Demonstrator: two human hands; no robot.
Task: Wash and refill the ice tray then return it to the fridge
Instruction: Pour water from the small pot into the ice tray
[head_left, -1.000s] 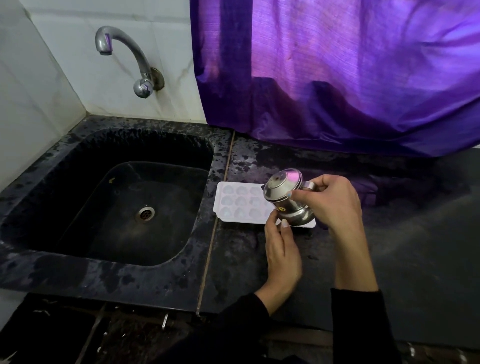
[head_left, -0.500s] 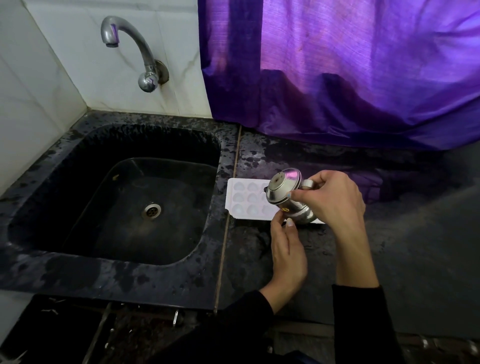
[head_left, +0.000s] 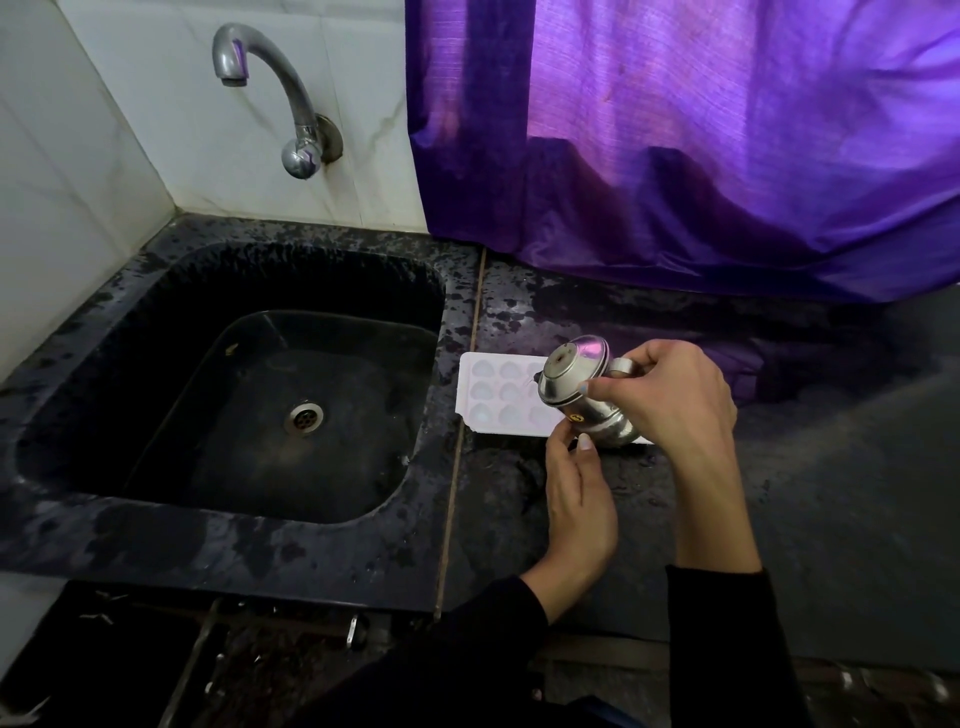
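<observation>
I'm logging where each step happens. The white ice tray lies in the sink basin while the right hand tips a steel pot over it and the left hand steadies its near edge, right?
Not quite. The head view shows the ice tray on the black counter, right of the sink, not in its basin. The rest holds: the right hand tips the steel pot over it and the left hand is at its near edge.

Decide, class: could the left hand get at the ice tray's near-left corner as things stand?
Probably yes: the left hand rests at the ice tray's near edge, holding nothing, and bare counter lies between.
</observation>
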